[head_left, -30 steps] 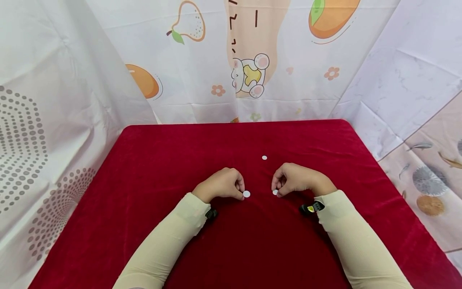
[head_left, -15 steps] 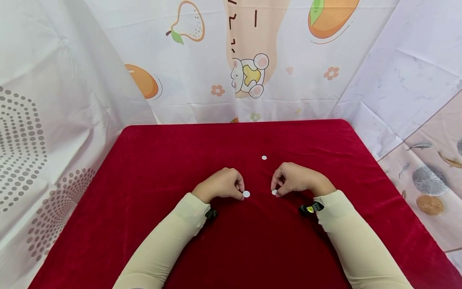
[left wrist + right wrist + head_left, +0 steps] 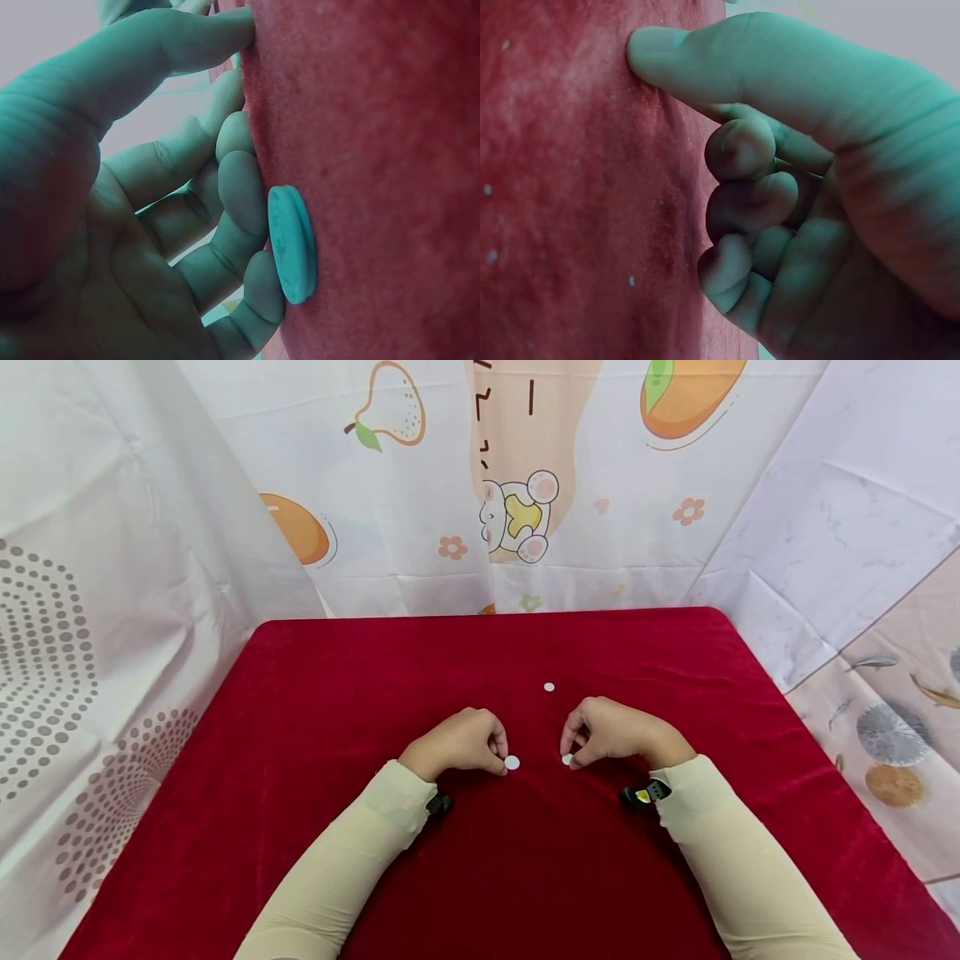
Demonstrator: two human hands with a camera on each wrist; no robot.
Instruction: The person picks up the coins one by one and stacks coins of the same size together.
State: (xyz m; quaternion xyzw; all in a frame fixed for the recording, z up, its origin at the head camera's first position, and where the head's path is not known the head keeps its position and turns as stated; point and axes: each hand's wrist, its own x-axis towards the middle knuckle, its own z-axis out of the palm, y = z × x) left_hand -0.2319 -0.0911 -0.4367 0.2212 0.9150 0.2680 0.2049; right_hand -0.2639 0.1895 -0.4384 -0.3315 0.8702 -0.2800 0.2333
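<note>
In the head view my left hand [image 3: 467,743] pinches the left edge of a small white disc [image 3: 512,762] between thumb and forefinger, low over the red cloth. My right hand [image 3: 611,729] holds a second white disc [image 3: 567,760] at its thumb and forefinger tips; the right thumb partly covers it. A third white disc [image 3: 549,687] lies farther back on the cloth. Beside the left little fingertip, the left wrist view has a thick, round-edged disc [image 3: 292,244] against the cloth; whether the head view also has it, I cannot tell. No disc shows in the right wrist view.
Red velvety cloth [image 3: 360,693] covers the table, with light creases toward the right. Printed white curtains [image 3: 420,527] hang close behind and at both sides. Each wrist carries a small black device, such as the right one [image 3: 647,792].
My right hand, with its disc, has slid slightly left toward the other disc. The left hand and the far disc look unmoved.
</note>
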